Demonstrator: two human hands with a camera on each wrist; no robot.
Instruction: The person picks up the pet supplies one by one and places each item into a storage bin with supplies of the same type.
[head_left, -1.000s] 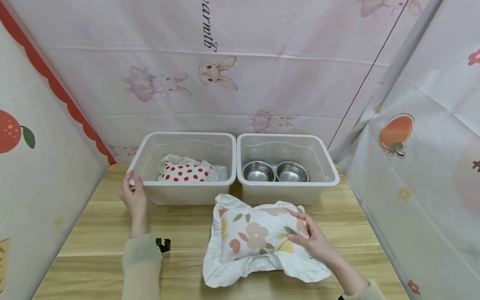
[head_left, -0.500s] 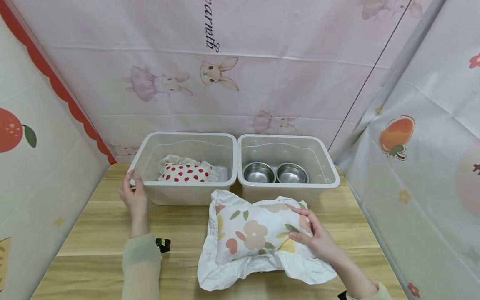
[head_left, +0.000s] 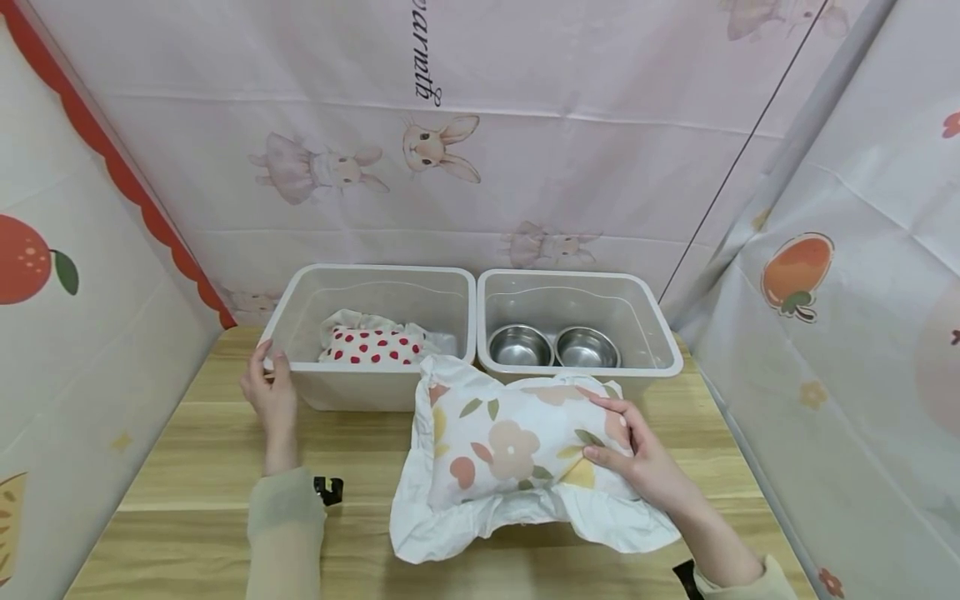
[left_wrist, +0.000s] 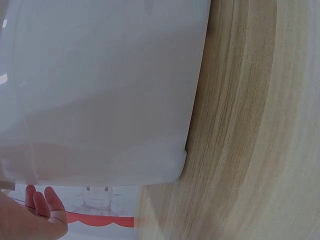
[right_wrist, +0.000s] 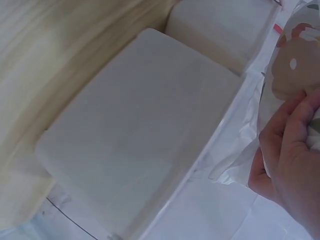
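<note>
A white ruffled pillow (head_left: 510, 450) with a floral print is held up over the table, its far edge overlapping the bins' front walls in the head view. My right hand (head_left: 656, 462) grips its right side, thumb on the printed face; the fingers (right_wrist: 295, 125) also show on it in the right wrist view. At the left bin (head_left: 375, 387), my left hand (head_left: 272, 404) holds the front-left corner of the rim. Inside that bin lies a small ruffled pillow (head_left: 375, 343) with red spots. Two metal bowls (head_left: 520, 346) stand side by side in the right bin (head_left: 652, 317).
Both bins stand side by side on the wooden table (head_left: 187, 508), against a printed cloth backdrop (head_left: 360, 75). More printed cloth (head_left: 847, 400) hangs on the right side and the left. A small black clip-like piece (head_left: 328, 490) shows beside my left sleeve.
My right hand has raised the floral pillow off the table and moved it slightly toward the bins. The left hand keeps its hold on the bin's corner.
</note>
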